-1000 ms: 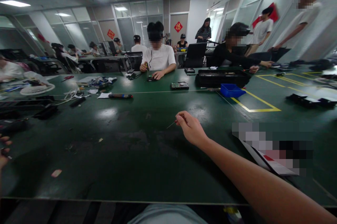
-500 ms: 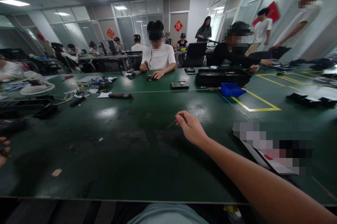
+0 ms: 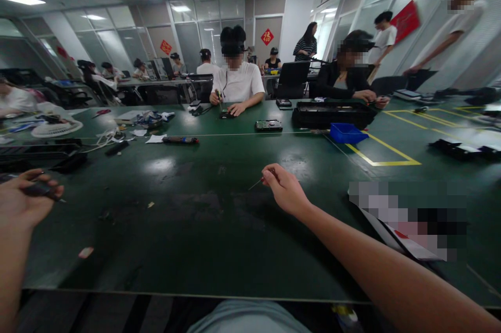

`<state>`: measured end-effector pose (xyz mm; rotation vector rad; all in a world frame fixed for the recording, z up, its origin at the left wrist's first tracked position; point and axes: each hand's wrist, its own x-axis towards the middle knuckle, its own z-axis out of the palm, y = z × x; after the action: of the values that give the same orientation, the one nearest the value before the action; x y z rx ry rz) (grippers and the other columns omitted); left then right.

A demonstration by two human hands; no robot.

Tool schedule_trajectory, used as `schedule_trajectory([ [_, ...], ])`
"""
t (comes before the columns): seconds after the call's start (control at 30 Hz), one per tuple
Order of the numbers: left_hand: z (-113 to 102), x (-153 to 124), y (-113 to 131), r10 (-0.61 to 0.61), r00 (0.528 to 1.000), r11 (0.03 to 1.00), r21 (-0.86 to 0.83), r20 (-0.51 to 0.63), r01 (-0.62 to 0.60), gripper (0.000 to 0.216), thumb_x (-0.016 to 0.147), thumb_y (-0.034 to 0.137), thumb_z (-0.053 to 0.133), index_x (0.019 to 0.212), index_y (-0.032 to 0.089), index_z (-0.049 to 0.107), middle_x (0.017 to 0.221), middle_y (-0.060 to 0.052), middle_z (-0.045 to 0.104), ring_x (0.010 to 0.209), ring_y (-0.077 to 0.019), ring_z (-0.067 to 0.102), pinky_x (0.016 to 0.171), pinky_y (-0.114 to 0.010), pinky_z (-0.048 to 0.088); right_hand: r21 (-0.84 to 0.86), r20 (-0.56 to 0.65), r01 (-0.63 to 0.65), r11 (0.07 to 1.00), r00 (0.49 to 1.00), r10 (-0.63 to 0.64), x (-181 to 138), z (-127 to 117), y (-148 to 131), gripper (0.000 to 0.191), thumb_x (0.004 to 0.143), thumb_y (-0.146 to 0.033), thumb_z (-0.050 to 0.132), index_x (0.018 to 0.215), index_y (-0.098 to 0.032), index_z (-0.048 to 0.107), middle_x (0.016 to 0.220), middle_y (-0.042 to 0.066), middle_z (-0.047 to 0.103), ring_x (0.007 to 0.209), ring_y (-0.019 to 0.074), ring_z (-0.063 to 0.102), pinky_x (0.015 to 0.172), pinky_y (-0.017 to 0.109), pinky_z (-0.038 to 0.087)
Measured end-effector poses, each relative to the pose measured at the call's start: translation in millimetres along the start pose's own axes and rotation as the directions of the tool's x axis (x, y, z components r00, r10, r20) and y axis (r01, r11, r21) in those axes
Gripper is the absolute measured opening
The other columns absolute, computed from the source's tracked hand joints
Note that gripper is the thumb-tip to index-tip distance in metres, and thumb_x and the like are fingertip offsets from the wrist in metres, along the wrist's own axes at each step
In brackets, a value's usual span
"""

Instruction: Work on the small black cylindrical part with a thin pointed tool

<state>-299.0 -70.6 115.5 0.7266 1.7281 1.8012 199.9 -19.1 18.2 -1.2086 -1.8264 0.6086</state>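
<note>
Left hand (image 3: 19, 200) risen into view, gripping dark tool (image 3: 39, 190) | right hand (image 3: 285, 189) pinches thin rod (image 3: 255, 185), maybe screwdriver, jutting left

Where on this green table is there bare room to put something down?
The widest bare patch lies between the left hand with its dark tool and the right hand with its thin tool, up to the screwdriver. Crowded: far left by the cables, and around the blue bin.

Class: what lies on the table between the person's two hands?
Head view: between the left hand and right hand lies bare green table, apart from tiny scraps.
</note>
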Motion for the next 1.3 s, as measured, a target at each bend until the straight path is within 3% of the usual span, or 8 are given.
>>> schedule_trajectory([
  [0.1,31,-13,-5,-0.081,0.996,0.983,-0.164,0.038,0.086,0.017,0.080,-0.002,0.041,0.079,0.013,0.048,0.061,0.003,0.051,0.065,-0.0117,0.047,0.071,-0.029,0.042,0.007,0.005,-0.006,1.000,1.000,0.006,0,-1,0,0.018,0.098,-0.033,0.043,0.096,-0.023,0.058,0.082,0.003,0.070,0.080,0.0193,0.068,0.073,0.033,0.049],
  [0.3,126,-85,-8,0.004,0.889,0.939,-0.307,0.458,0.154,0.017,0.075,0.001,0.045,0.082,0.014,0.053,0.064,0.000,0.049,0.065,-0.0131,0.046,0.069,-0.028,0.040,0.008,0.019,-0.017,1.000,1.000,0.017,-1,-2,-1,0.020,0.098,-0.034,0.043,0.097,-0.022,0.059,0.084,0.004,0.070,0.080,0.0196,0.068,0.073,0.033,0.049],
  [0.6,221,-176,-25,0.094,0.489,0.975,-0.180,0.867,0.133,0.023,0.063,0.006,0.049,0.079,0.014,0.064,0.069,-0.004,0.056,0.069,-0.0166,0.051,0.068,-0.029,0.041,-0.027,0.004,-0.014,1.000,1.000,0.014,-1,-3,1,0.024,0.098,-0.039,0.043,0.101,-0.023,0.061,0.071,0.000,0.065,0.064,0.0172,0.062,0.061,0.029,0.044],
  [0.8,253,-215,-64,-0.001,0.293,0.990,0.042,0.956,-0.132,0.021,0.064,0.009,0.046,0.078,0.015,0.062,0.067,-0.002,0.057,0.069,-0.0159,0.050,0.067,-0.028,0.037,-0.041,-0.055,0.013,0.999,0.998,-0.016,-1,-1,4,0.026,0.097,-0.036,0.043,0.111,-0.022,0.059,0.079,0.002,0.068,0.073,0.0193,0.065,0.070,0.032,0.047],
  [0.9,258,-215,-87,-0.036,0.275,0.945,0.122,0.961,-0.304,0.023,0.071,0.012,0.043,0.082,0.015,0.063,0.074,-0.002,0.059,0.072,-0.0162,0.052,0.068,-0.028,0.038,-0.021,-0.082,0.006,1.000,0.997,-0.008,0,0,6,0.026,0.096,-0.035,0.045,0.113,-0.022,0.058,0.088,0.005,0.070,0.080,0.0213,0.067,0.073,0.034,0.048],
  [1.03,256,-203,-103,0.079,0.274,0.850,0.079,0.958,-0.520,0.033,0.072,0.010,0.050,0.101,0.017,0.063,0.093,-0.003,0.063,0.086,-0.0182,0.057,0.079,-0.030,0.043,-0.050,-0.099,0.023,0.998,0.995,-0.028,1,-1,5,0.025,0.095,-0.032,0.046,0.114,-0.021,0.059,0.087,0.006,0.071,0.080,0.0214,0.068,0.073,0.035,0.048],
  [1.2,255,-180,-115,0.165,0.352,0.748,0.116,0.921,-0.654,0.064,0.070,-0.004,0.047,0.130,0.018,0.051,0.108,-0.007,0.063,0.103,-0.0203,0.058,0.093,-0.033,0.045,-0.122,-0.110,0.006,0.992,0.994,-0.020,2,-4,1,0.024,0.094,-0.038,0.050,0.102,-0.020,0.065,0.079,0.004,0.070,0.070,0.0198,0.065,0.066,0.032,0.045],
  [1.3,257,-169,-123,0.191,0.396,0.748,0.129,0.898,-0.651,0.059,0.078,0.000,0.052,0.134,0.017,0.050,0.117,-0.009,0.063,0.107,-0.0211,0.059,0.097,-0.035,0.045,-0.150,-0.115,-0.005,0.989,0.993,-0.012,2,-5,-2,0.027,0.094,-0.044,0.052,0.087,-0.021,0.065,0.071,0.002,0.067,0.064,0.0180,0.061,0.061,0.031,0.042],
])
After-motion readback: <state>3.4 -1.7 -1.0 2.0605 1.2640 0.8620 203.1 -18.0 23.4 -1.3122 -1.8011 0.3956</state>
